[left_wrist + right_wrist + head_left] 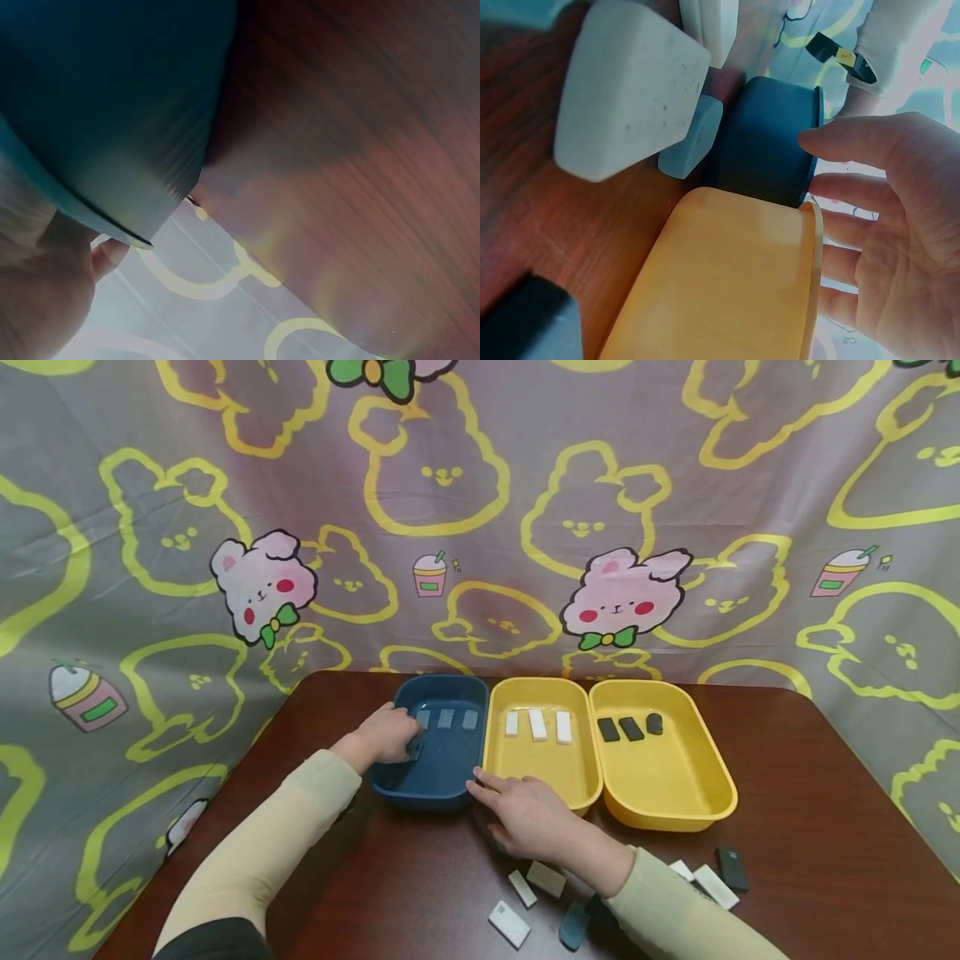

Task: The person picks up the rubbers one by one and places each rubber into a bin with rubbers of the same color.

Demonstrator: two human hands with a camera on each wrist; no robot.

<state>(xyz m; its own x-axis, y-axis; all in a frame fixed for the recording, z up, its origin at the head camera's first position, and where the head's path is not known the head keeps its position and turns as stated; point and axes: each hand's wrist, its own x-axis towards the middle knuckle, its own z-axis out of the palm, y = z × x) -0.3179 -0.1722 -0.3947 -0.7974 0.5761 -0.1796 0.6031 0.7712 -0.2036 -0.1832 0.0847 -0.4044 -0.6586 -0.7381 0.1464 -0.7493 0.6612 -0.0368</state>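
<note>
My left hand [388, 734] reaches over the left wall of the blue bin [431, 795], its fingers bent down at a small blue block [415, 750]. Behind that block, three blue-grey blocks [446, 719] lie in a row. In the left wrist view the bin's outer wall [112, 135] hides most of the fingers. Outstretched fingers of my right hand [528, 817] lie at the front, where the blue bin meets the middle yellow bin [543, 768]. Nothing shows in that palm in the right wrist view, with the yellow wall [727, 277] beside the fingertips.
Three white blocks [537, 725] lie in the middle bin. Three black pieces [632, 728] lie in the right yellow bin [671, 785]. Loose white blocks [510, 924], a beige block [546, 878], a blue block [574, 927] and a black block [732, 868] lie on the front table.
</note>
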